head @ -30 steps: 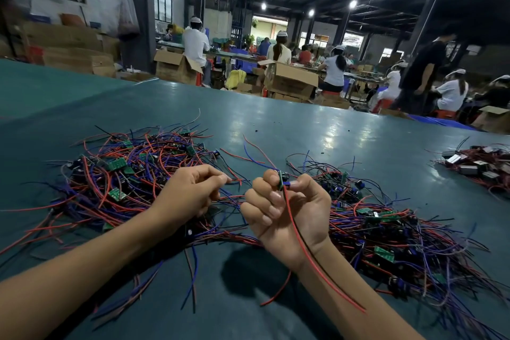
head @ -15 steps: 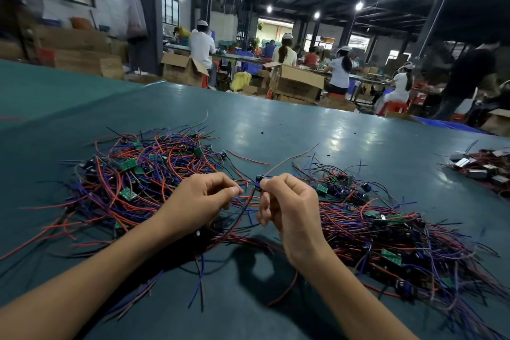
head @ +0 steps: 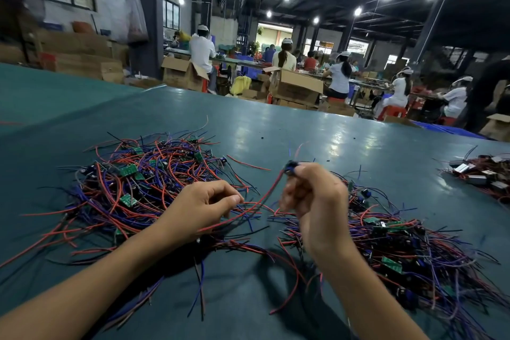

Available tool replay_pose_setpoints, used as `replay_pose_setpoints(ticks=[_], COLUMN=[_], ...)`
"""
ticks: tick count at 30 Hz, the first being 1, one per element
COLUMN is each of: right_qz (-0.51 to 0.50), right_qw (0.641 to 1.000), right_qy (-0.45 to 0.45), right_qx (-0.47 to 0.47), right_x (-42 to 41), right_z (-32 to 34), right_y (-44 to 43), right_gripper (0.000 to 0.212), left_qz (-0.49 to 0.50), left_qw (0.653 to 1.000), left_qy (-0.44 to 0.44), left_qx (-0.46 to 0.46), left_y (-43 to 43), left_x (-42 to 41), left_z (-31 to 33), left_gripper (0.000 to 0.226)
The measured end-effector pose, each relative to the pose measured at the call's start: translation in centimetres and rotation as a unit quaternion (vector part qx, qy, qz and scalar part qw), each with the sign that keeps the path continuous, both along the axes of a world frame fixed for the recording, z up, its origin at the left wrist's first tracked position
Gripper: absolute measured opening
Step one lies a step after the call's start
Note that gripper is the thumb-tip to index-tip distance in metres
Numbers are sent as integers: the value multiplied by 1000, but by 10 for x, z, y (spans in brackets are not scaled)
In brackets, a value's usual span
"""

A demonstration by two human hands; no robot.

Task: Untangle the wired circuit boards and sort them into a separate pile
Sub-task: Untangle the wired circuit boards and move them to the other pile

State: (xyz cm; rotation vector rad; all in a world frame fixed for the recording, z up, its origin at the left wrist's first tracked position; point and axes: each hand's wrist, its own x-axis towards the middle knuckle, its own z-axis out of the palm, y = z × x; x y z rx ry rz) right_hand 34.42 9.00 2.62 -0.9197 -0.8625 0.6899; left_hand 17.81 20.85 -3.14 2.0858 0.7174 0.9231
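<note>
Two heaps of small green circuit boards with red, blue and black wires lie on the teal table: a left pile (head: 138, 188) and a right pile (head: 400, 251). My right hand (head: 314, 201) is raised between them and pinches a small wired board (head: 292, 168) at its fingertips, blurred by motion. Red wires trail from it down toward my left hand (head: 204, 204), whose fingers are curled with the thumb and forefinger pinching a red wire (head: 254, 203).
The teal table (head: 276, 130) stretches far ahead. A smaller heap of metal-cased parts with wires (head: 483, 176) lies at the right edge. Beyond the table, seated people work among cardboard boxes (head: 295, 85).
My right hand has turned and lifted the wired board up and to the right, drawing its red wires out from the left hand. The left hand stayed at the left pile's edge.
</note>
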Motion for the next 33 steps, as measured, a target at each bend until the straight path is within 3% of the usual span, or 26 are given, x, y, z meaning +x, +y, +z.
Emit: replay_pose_setpoints(ticks=[4,8,11,15,20,23,27,30,33], right_qz=[-9,-80,-165,-235,-266,-269,-246,-222,-227], right_qw=[998,981,940,855,827,887,950,948,927], right_qy=[61,-66,-118,-244,-281,-178,60,203,289], right_qx=[-33,-163,-273,-393,-408,-330,-183,-107,-71], right_x=[39,86,111,122,113,109,100,97,97], right_z=[30,34,26,11,13,11,16,15,7], right_y=[-18,-49,-65,-77,-76,-76,-79,-79,-76], right_gripper=[36,17,16,25,24,17,14,8,11], left_qz=[-2,0,2,4,-3,-8,-7,-8,-10], left_qw=[1000,1000,1000,1000,999,998,997,997,997], left_qy=[-3,9,12,9,18,24,34,38,41], left_qx=[-14,-10,-5,7,41,56,63,66,67], left_y=[-2,-3,-4,-7,-11,-13,-11,-11,-10], left_x=[0,-1,-1,0,-1,-1,-2,-2,-2], left_z=[2,2,3,3,6,7,6,5,5], left_gripper=[12,12,12,13,13,13,12,12,12])
